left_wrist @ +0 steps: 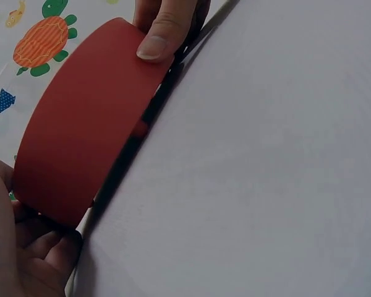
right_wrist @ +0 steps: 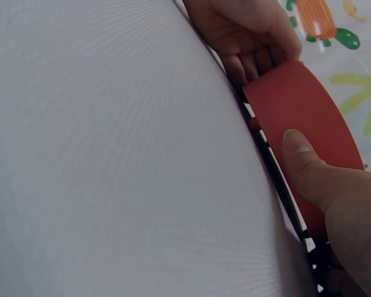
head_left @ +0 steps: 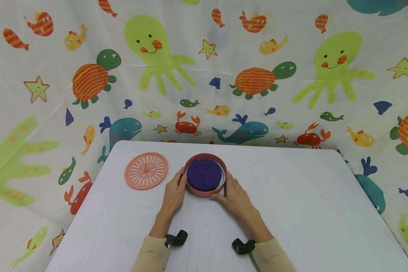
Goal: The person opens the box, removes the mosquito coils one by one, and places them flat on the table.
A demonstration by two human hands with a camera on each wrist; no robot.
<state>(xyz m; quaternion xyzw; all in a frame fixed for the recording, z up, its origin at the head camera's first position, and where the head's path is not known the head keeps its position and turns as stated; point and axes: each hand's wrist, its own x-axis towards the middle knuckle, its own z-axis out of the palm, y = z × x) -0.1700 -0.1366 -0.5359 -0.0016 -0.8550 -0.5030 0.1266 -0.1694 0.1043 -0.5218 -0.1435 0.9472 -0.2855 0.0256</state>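
A round pinkish-red holder point(head_left: 201, 194) stands near the table's back edge, with a purple spiral disc point(head_left: 204, 174) lying inside it. My left hand point(head_left: 173, 193) grips its left side and my right hand point(head_left: 237, 197) its right side, the thumb along the front. The left wrist view shows the red side wall point(left_wrist: 80, 117) between both hands, a narrow dark gap beneath it. Seen from the right wrist, my right thumb point(right_wrist: 306, 161) presses on the wall point(right_wrist: 297, 105), and the left hand's fingers point(right_wrist: 253, 59) curl at the far end.
A pink slotted round lid point(head_left: 146, 171) lies flat on the white table point(head_left: 312, 211), left of the holder. Behind the table hangs a cloth point(head_left: 197, 75) printed with sea animals. Each wrist wears a black device, the left one point(head_left: 177, 238) and the right one point(head_left: 243, 246).
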